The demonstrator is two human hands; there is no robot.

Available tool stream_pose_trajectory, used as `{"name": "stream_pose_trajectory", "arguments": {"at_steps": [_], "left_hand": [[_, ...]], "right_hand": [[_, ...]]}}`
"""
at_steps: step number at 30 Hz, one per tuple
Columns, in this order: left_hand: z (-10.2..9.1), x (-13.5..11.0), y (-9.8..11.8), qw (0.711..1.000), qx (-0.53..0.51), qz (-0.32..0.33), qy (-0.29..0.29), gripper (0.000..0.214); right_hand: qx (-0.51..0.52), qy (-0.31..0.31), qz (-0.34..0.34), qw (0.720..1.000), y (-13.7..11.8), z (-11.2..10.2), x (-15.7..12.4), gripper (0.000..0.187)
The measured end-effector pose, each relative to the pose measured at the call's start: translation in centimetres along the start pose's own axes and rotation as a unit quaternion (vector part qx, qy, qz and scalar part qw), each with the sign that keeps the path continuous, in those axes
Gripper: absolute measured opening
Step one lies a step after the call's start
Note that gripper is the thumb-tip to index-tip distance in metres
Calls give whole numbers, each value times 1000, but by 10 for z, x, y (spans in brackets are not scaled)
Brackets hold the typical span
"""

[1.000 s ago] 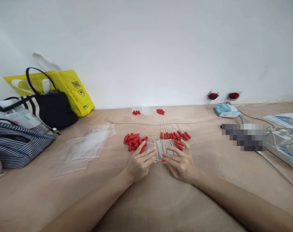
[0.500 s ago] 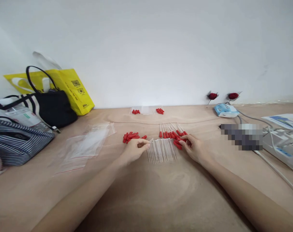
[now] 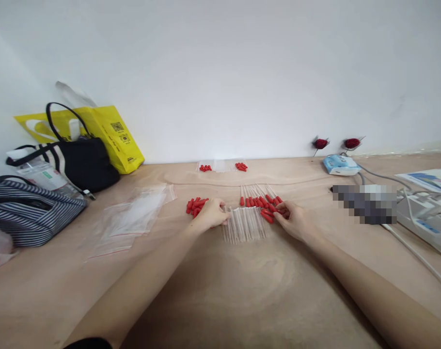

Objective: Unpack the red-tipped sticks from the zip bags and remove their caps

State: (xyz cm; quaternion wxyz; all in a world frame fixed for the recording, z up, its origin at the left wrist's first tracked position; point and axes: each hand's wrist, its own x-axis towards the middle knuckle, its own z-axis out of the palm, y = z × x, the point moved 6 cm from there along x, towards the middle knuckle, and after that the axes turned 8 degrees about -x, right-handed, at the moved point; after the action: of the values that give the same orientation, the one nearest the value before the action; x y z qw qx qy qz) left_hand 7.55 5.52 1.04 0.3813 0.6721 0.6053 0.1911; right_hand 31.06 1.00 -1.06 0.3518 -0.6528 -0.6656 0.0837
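Note:
A row of thin clear tubes (image 3: pixel 245 225) lies side by side on the table. My left hand (image 3: pixel 212 214) is at the left end of this row, its fingers closed on the outermost tube near its upper end. My right hand (image 3: pixel 293 220) touches the loose red rubber bulbs (image 3: pixel 267 216) at the row's upper right, thumb and fingertips closed on one. Behind them lie droppers (image 3: pixel 255 201) with red bulbs fitted on clear stems, the bulbs towards me. A heap of red bulbs (image 3: pixel 195 204) sits beside my left hand, partly covered by it.
Clear zip bags (image 3: pixel 135 220) overlap at left; bags of red-topped droppers (image 3: pixel 222 166) lie by the wall. A striped bag (image 3: pixel 35 211), black bag (image 3: pixel 91 162) and yellow bag (image 3: pixel 122 140) stand far left. At right are a tissue pack (image 3: pixel 340 165), power strip (image 3: pixel 426 225) and cables.
My left hand has turned over more and shifted slightly right and up at the tube row's end. The right hand stays by the red bulbs. The view has shifted slightly.

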Motion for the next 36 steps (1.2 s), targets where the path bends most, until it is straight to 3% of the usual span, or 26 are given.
{"name": "stream_pose_trajectory", "arguments": {"at_steps": [9,16,18,20,23,26,30,36], "left_hand": [[5,9,-3,1000,17,19,-5,30],[2,1,4,999,29,28,-8,30],[-1,-6,8,996,50,66,23,29],[-6,-18,13,982,79,147,85,26],[-8,-41,12,937,94,294,165,19],[-6,-59,-1,903,79,381,182,16],[-5,-67,-14,901,67,390,175,14],[-2,-68,-10,897,80,403,165,12]], "right_hand": [[49,-37,16,998,7,8,3,24],[134,-80,66,985,12,16,0,25],[141,-89,88,982,15,15,0,27],[117,-88,93,985,16,11,1,28],[27,-73,85,993,14,1,5,29],[-51,-58,93,993,11,-6,10,30],[-93,-47,108,989,3,-8,11,34],[-172,-17,84,981,-7,-6,12,29]]}}
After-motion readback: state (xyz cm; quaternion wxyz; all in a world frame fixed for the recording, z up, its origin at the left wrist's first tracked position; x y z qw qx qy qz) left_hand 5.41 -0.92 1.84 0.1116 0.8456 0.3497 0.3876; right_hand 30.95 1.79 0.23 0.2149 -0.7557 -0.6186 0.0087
